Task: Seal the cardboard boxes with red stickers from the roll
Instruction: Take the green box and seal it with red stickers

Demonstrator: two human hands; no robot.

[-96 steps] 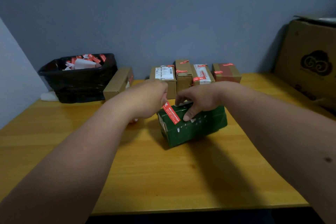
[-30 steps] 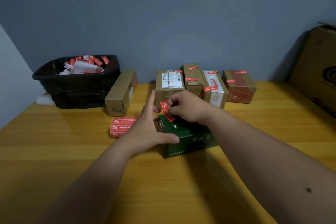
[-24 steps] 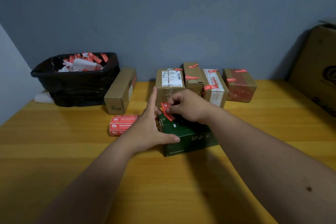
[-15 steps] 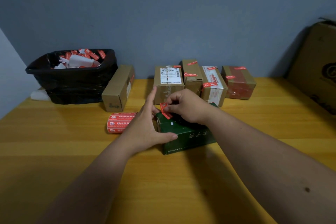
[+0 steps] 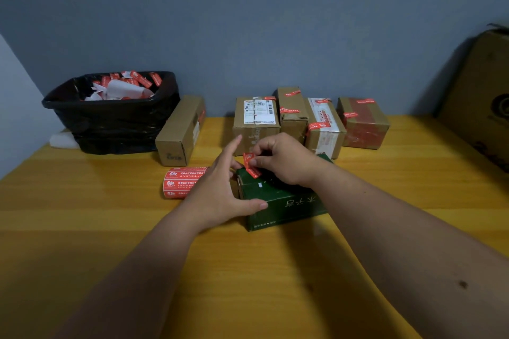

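Just red sticker (image 5: 251,165) pinched in right hand (image 5: 286,161)

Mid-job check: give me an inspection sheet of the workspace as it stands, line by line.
Surface: wooden table, yellow-orange.
Job's things: green box at centre; red sticker at its far left top corner; sticker roll lying left of it; four brown boxes with red stickers in a row by the wall; long brown box left of them.
Clutter: black bin with sticker backing scraps; large carton at right.
Grippers: left hand open, thumb on the green box's front; right hand pinches the sticker.
Cables: nothing seen.
Surroundings: blue-grey wall.
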